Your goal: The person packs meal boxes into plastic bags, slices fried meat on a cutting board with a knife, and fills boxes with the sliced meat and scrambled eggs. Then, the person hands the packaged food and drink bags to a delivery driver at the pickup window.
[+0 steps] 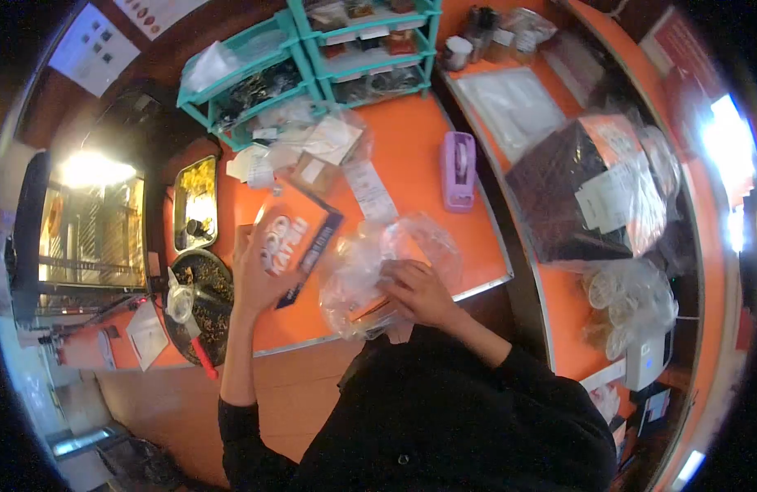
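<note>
An orange and dark-blue food box (290, 234) with white lettering that includes "KATSU" is tilted in my left hand (258, 275), which grips it by its left side. My right hand (415, 287) has its fingers bent onto a clear plastic bag (352, 283) near the counter's front edge. The bag is crumpled and seems to have something brownish inside, too unclear to name. A paper receipt (370, 190) lies just behind the bag. The tips of my left fingers are partly hidden by the box.
Teal stacked trays (370, 70) stand at the back, with plastic packets before them. A purple tape dispenser (459, 172) is to the right. Left are a metal tray of yellow food (200, 184), a dark round pan (210, 287) and a lit glass case (91, 238). A large bagged package (608, 189) sits right.
</note>
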Demonstrator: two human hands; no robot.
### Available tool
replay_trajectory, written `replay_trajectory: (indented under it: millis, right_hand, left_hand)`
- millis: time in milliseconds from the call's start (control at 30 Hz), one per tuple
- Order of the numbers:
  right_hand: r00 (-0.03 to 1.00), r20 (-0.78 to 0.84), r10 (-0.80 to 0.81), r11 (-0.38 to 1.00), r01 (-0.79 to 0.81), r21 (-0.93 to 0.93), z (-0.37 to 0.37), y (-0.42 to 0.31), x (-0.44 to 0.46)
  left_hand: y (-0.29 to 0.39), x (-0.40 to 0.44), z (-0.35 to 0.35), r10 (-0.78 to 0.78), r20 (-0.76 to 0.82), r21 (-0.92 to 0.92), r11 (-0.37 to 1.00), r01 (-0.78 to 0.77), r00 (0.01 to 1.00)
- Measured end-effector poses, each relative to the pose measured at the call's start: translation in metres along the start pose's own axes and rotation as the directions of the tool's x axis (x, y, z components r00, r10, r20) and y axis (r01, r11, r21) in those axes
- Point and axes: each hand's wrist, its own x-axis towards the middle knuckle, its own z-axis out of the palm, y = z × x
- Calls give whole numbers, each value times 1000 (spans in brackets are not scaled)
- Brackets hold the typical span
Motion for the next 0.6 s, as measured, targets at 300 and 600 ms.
replay_trajectory:
  millis: [300,600]
  right_hand:
    - [771,-386,508,829,-559,-26,25,35,-93]
    - [751,68,657,287,-333,898,-73,74,-29]
  left_hand:
    - [75,-25,70,164,332,293,918,-266,929]
    - [71,-27,73,182,328,326,900,-291,927]
